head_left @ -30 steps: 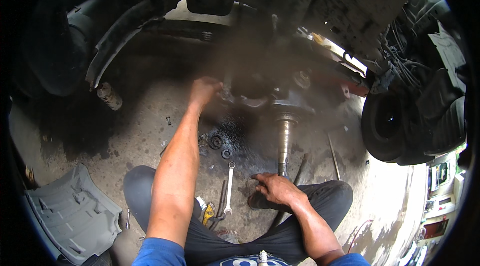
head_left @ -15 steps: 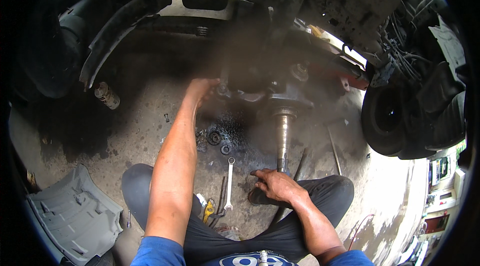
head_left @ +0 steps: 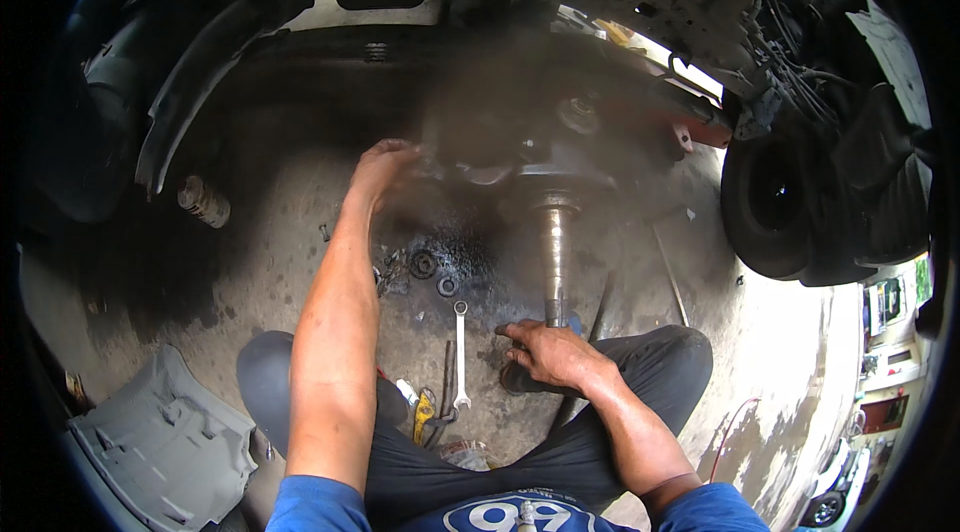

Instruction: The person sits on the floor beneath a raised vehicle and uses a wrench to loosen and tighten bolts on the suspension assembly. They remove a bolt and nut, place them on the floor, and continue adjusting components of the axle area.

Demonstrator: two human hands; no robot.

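Note:
A steering knuckle with a shiny metal spindle (head_left: 556, 247) hangs under the vehicle, its upper part blurred by a smear across the picture. My left hand (head_left: 383, 172) reaches up to the knuckle's left end. Its fingers are bent around that edge, the tips partly lost in the blur. At the spindle's near end lies my right hand (head_left: 562, 356), its back up against the tip. The fingers there are stretched toward the left and slightly apart. On the ground between my legs lies a combination wrench (head_left: 460, 352). Beyond it are a dark ring (head_left: 424, 264) and a smaller ring (head_left: 447, 286).
A yellow-and-black tool (head_left: 424, 412) lies near my left knee. A grey plastic panel (head_left: 165, 432) rests at the left, a spray can (head_left: 204, 202) farther up. Long bars (head_left: 603, 307) lie by my right leg. A wheel (head_left: 772, 187) stands at the right.
The view has shifted slightly, moving most of the knuckle and floor items a little left. My left hand stays by the knuckle's left end, and my right hand stays at the spindle tip.

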